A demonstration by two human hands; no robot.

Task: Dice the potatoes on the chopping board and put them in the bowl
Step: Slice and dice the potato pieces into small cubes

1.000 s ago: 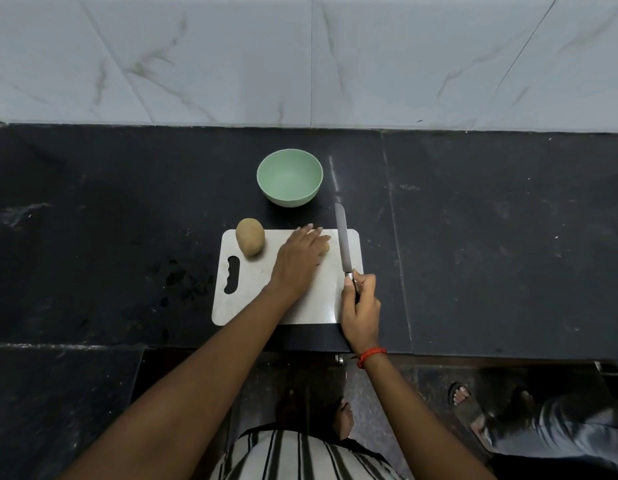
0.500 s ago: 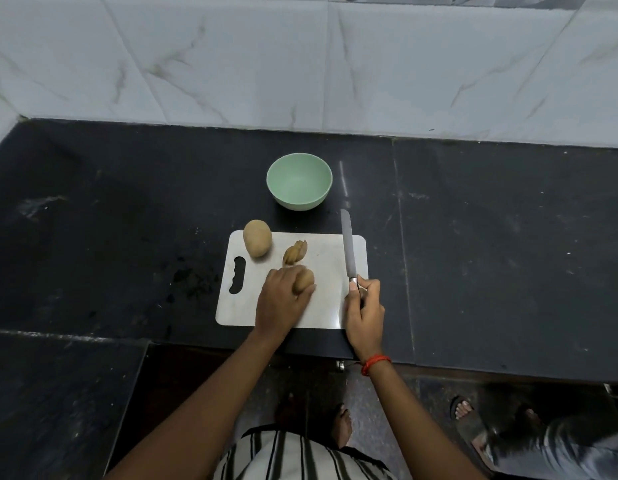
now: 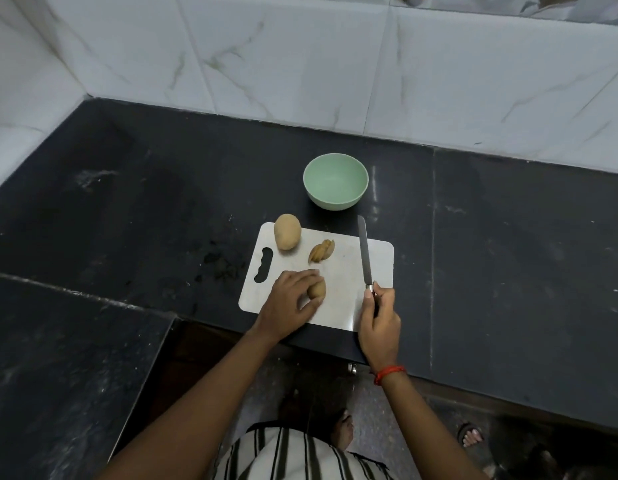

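A white chopping board (image 3: 345, 303) lies near the counter's front edge. A whole potato (image 3: 287, 231) sits at its far left corner. A sliced potato half (image 3: 321, 251) lies fanned near the board's middle. My left hand (image 3: 289, 303) grips another potato piece (image 3: 317, 289) on the near part of the board. My right hand (image 3: 379, 318) holds the handle of a knife (image 3: 364, 252), whose blade lies flat along the board's right side and points away from me. An empty pale green bowl (image 3: 335, 181) stands just beyond the board.
The black stone counter (image 3: 508, 258) spreads to both sides, with dark specks (image 3: 221, 265) left of the board. White marble tiles (image 3: 300, 64) form the back wall. Another person's sandalled foot (image 3: 470, 436) shows on the floor at lower right.
My left hand drew a potato piece from the board's far side toward me, uncovering the sliced half. The knife and my right hand stayed in place. The camera view shifted.
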